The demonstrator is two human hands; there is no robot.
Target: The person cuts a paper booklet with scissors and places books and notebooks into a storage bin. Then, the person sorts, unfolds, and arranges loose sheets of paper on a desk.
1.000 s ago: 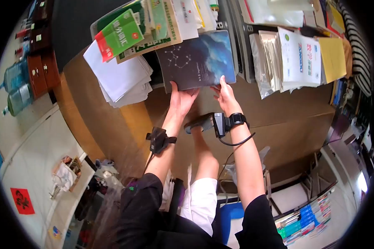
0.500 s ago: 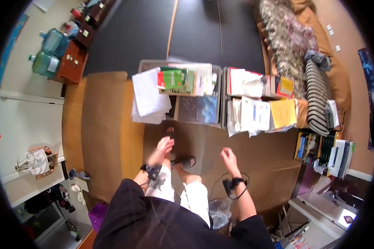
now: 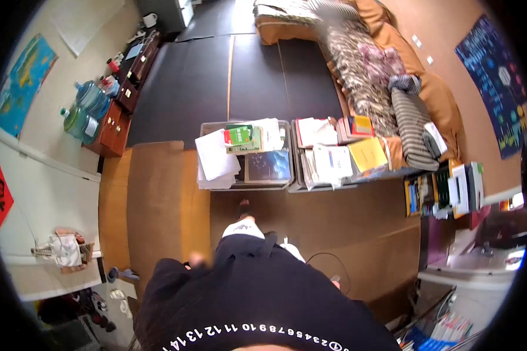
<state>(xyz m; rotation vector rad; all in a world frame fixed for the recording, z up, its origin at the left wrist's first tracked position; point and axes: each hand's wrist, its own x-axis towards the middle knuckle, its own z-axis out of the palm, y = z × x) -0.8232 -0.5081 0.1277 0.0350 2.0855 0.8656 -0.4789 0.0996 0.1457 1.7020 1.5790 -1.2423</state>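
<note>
My left hand (image 3: pixel 199 260) is at the left side of my dark shirt, smeared by motion, so its fingers cannot be made out. Only a small bit of my right hand (image 3: pixel 335 284) shows past the right edge of the shirt, beside a thin dark cable (image 3: pixel 348 270). Neither hand visibly touches the two grey bins in front of me. The left bin (image 3: pixel 263 188) holds loose white papers (image 3: pixel 213 153), a green and red booklet (image 3: pixel 238 136) and a dark blue book (image 3: pixel 268 167). The right bin (image 3: pixel 297 182) is piled with books and a yellow envelope (image 3: pixel 368 154).
Behind the bins lies a dark mat (image 3: pixel 205 88). A couch with a patterned cover (image 3: pixel 357 76) runs along the right. Books fill a low shelf (image 3: pixel 436 196) at the right. Large water bottles (image 3: pixel 81 123) stand on a brown cabinet (image 3: pixel 108 136) at the left.
Both hands have drawn back towards my body, away from in front of the bins, and are now mostly hidden. The view has tilted up, showing more of the room.
</note>
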